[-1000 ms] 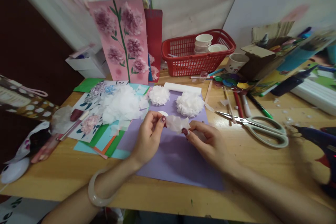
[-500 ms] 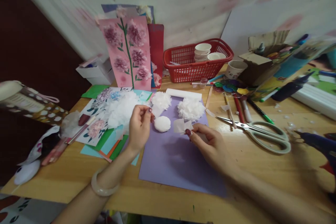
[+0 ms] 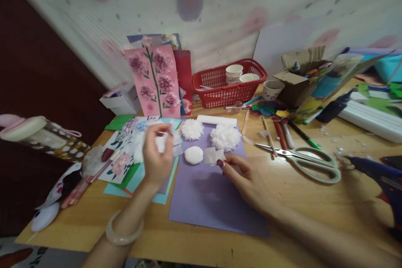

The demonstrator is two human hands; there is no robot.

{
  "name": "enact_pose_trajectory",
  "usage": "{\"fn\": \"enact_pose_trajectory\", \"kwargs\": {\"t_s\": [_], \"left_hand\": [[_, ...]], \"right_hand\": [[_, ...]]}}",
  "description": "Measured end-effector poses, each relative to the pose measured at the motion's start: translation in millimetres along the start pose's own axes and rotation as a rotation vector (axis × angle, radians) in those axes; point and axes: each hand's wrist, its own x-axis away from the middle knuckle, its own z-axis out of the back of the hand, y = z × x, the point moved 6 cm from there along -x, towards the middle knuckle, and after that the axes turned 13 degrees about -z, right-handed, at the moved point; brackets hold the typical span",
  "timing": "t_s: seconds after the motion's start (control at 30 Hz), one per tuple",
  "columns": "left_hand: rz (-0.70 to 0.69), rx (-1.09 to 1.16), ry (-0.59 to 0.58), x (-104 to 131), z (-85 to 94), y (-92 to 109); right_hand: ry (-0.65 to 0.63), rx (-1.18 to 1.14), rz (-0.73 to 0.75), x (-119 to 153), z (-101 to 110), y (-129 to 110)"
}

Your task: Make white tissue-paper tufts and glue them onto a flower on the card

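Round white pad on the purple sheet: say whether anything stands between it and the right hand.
Only the white tissue piece, pinched by the right hand, lies between that hand and the round white pad. The larger ruffled white flower sits farther back on the purple sheet, off that line.

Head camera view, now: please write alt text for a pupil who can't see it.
The right hand holds a thin white paper piece over a purple sheet; the left hand is raised before a white paper pile. Two ruffled white flowers and a round white pad lie nearby, with scissors to the right and a red basket of cups behind.
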Motion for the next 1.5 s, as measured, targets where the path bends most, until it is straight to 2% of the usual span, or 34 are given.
{"fn": "enact_pose_trajectory", "kwargs": {"t_s": [0.07, 0.1, 0.17, 0.27, 0.37, 0.57, 0.83, 1.27, 1.5], "left_hand": [[-0.030, 0.229, -0.305, 14, -34.2, 30], [-0.024, 0.299, -0.361, 23, -44.4, 39], [0.081, 0.457, -0.430, 40, -60.1, 44], [0.324, 0.689, -0.436, 62, -70.8, 36], [0.464, 0.764, -0.420, 72, -69.0, 30], [0.504, 0.720, -0.426, 72, -62.7, 28], [0.481, 0.818, -0.442, 72, -65.3, 28], [0.290, 0.598, -0.459, 66, -57.8, 31], [0.220, 0.563, -0.464, 65, -57.3, 35]], "right_hand": [[0.002, -0.024, 0.011, -1, 0, 0], [0.004, -0.041, 0.023, -1, 0, 0], [0.002, -0.078, 0.045, -2, 1, -1], [-0.020, -0.110, 0.063, -4, 1, -2], [-0.038, -0.101, 0.065, -5, 1, -3], [-0.049, -0.050, 0.090, -2, 0, -4], [-0.055, -0.021, 0.135, 0, 0, -5], [-0.054, -0.022, 0.168, 1, 0, -7], [-0.070, -0.050, 0.120, 0, -1, -2]]}}
